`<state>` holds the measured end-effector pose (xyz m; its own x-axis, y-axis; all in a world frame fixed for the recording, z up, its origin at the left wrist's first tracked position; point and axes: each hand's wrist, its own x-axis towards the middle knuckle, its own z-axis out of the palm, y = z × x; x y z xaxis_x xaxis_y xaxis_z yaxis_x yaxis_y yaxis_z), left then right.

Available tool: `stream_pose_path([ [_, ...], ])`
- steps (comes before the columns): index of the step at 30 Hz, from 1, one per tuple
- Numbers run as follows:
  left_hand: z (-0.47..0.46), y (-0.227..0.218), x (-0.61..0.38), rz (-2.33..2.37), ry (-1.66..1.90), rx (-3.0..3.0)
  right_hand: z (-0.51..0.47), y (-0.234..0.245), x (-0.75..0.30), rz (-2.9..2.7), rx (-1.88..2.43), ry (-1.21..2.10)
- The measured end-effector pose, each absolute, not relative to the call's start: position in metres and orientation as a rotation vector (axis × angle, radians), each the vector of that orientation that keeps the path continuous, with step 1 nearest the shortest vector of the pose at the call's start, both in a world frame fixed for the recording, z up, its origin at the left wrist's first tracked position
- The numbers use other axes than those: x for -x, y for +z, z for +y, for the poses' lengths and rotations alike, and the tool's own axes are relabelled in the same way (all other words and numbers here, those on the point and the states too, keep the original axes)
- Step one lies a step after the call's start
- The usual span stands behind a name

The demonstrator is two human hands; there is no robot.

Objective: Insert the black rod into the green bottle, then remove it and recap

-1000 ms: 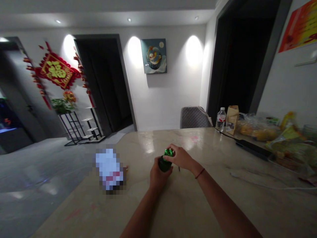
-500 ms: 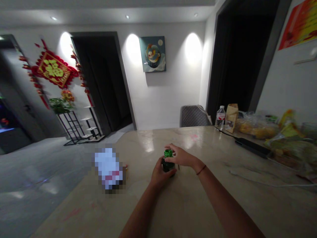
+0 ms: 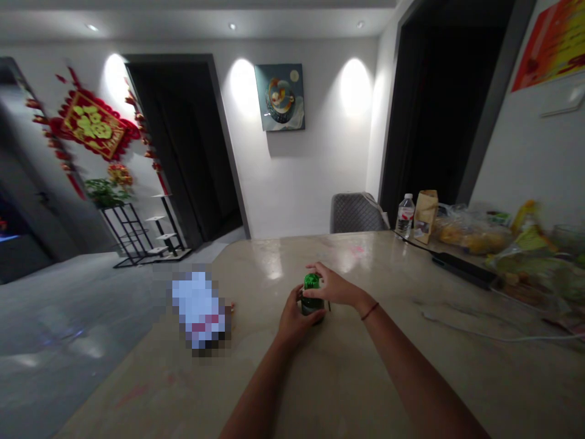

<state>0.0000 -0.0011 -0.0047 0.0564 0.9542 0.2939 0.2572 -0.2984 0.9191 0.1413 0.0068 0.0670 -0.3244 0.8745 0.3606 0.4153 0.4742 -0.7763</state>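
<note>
A small green bottle (image 3: 312, 302) with crinkled green foil over its top stands upright on the beige marble table (image 3: 365, 360). My left hand (image 3: 295, 318) wraps the lower side of the bottle from the left. My right hand (image 3: 331, 288) reaches across from the right, its fingers gripping the foil-covered top. The hands hide most of the bottle's body. A thin dark item pokes out just behind the bottle's right side, too small to name.
A pixelated, unreadable object (image 3: 198, 311) lies on the table left of my hands. A white cable (image 3: 479, 332) runs along the right. Farther right are a black bar (image 3: 464, 270), a water bottle (image 3: 404, 216), a paper bag (image 3: 426, 216) and plastic food bags (image 3: 470, 231). A grey chair (image 3: 356, 213) stands behind the table.
The bottle has gone from tilted to upright and shifted slightly right, with both hands still on it. The view has drifted slightly.
</note>
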Motion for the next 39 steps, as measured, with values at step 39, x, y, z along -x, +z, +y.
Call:
stream_pose_path([
  [39,-0.002,0.012,0.006,1.191,1.201,-1.750,-0.005,0.084,-0.128,-1.998,1.211,0.450],
])
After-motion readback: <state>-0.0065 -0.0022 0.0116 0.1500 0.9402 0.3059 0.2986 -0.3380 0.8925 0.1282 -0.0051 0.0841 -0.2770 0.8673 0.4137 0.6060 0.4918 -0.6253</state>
